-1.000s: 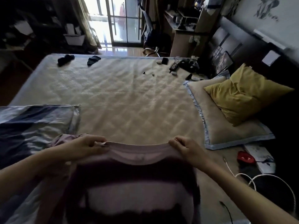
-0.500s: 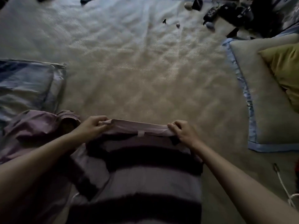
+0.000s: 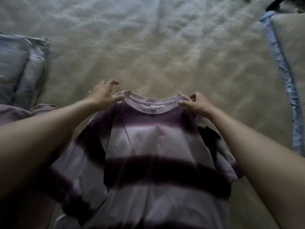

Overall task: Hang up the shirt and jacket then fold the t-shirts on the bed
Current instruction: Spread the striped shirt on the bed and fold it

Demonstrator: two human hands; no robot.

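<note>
A t-shirt [image 3: 148,142] with pale lilac and dark purple stripes lies face up on the beige quilted bed [image 3: 165,55], its round collar pointing away from me. My left hand [image 3: 103,95] rests at the shirt's left shoulder beside the collar, fingers spread apart and only the thumb touching the cloth. My right hand [image 3: 196,104] pinches the right shoulder seam just beside the collar. Both sleeves are partly tucked under my forearms. The shirt's lower hem runs out of the bottom of the view.
A folded blue-grey blanket [image 3: 21,68] lies at the left edge, with another mauve garment [image 3: 11,111] just below it. A beige pillow with blue trim [image 3: 283,75] runs along the right. A dark object [image 3: 274,3] sits at the top right.
The view has tilted down toward the bed. The shirt was lowered and spread flat, its collar now showing as an open round. My left hand's fingers have opened off the shoulder.
</note>
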